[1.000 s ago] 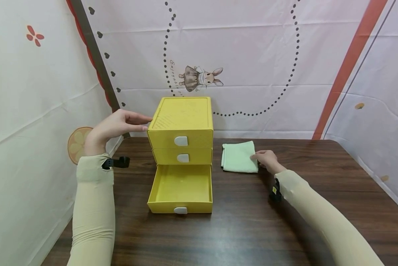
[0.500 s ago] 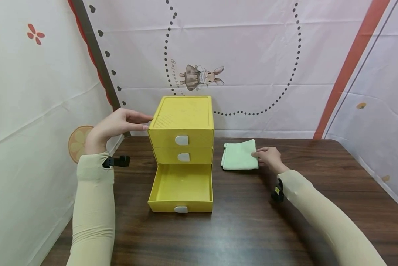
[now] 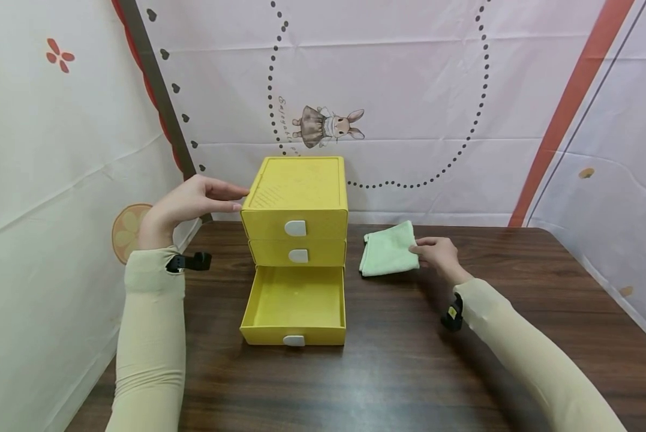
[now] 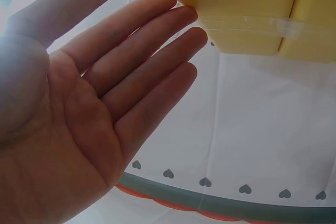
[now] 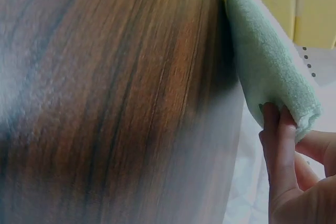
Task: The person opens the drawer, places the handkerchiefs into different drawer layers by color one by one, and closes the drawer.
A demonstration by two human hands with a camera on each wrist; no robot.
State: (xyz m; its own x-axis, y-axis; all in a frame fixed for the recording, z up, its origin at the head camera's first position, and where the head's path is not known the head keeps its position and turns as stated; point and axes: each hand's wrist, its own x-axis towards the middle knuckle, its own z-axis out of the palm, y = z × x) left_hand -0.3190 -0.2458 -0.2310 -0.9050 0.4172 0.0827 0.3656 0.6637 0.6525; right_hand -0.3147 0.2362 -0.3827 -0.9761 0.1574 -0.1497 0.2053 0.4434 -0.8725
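A folded pale green cloth (image 3: 389,251) is pinched at its right edge by my right hand (image 3: 437,257). In the right wrist view the thumb and fingers grip one end of the cloth (image 5: 270,56), which is tilted up off the table on that side. To the left stands a yellow drawer unit (image 3: 301,186) with its bottom drawer (image 3: 296,297) pulled out; no contents show in that drawer. My left hand (image 3: 185,204) touches the unit's upper left side. Its fingers look straight in the left wrist view, fingertips against the yellow wall (image 4: 236,3).
The dark brown wooden table (image 3: 409,372) carries the drawer unit and the cloth. White handles mark the top drawer (image 3: 296,228) and the middle drawer (image 3: 298,256), both pushed in. A printed white curtain (image 3: 409,90) hangs behind and at both sides.
My right hand has raised the cloth's right edge a little, so that side now slopes upward. The left hand and the drawer unit stay where they were.
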